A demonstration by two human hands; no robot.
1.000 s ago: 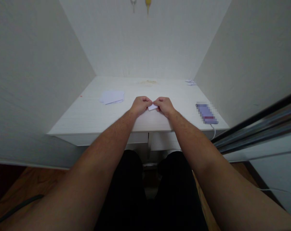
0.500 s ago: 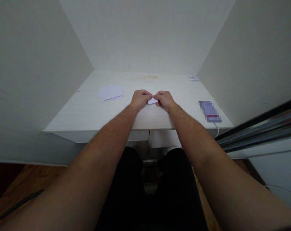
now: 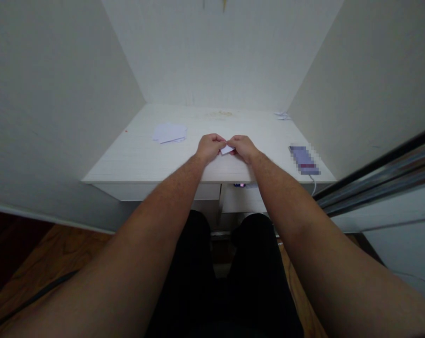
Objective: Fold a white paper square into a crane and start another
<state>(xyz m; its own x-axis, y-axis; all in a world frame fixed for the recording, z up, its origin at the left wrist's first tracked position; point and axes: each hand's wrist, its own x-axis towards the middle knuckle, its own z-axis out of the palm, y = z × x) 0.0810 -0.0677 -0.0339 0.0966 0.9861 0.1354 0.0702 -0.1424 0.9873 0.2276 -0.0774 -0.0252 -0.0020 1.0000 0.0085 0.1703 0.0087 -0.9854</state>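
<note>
A small white piece of paper [image 3: 227, 149] is pinched between my two hands, just above or on the white desk [image 3: 149, 164]; I cannot tell whether it touches. My left hand [image 3: 211, 148] grips its left side, thumb and fingers closed. On its right side my right hand [image 3: 244, 147] is closed as well, and the two thumbs nearly meet at the top of the paper. Much of the paper is hidden by the fingers. To the left lies a loose stack of white paper sheets [image 3: 170, 132].
A blurred-out phone [image 3: 304, 159] with a white cable [image 3: 314, 187] lies at the desk's right side. Crumpled paper scraps [image 3: 282, 115] sit in the back right corner. Walls enclose the desk on three sides. Below the top is an open shelf [image 3: 239, 202].
The camera view has shifted slightly, so the desk appears a little further right. My hands have come closer together and the paper between them is tilted differently.
</note>
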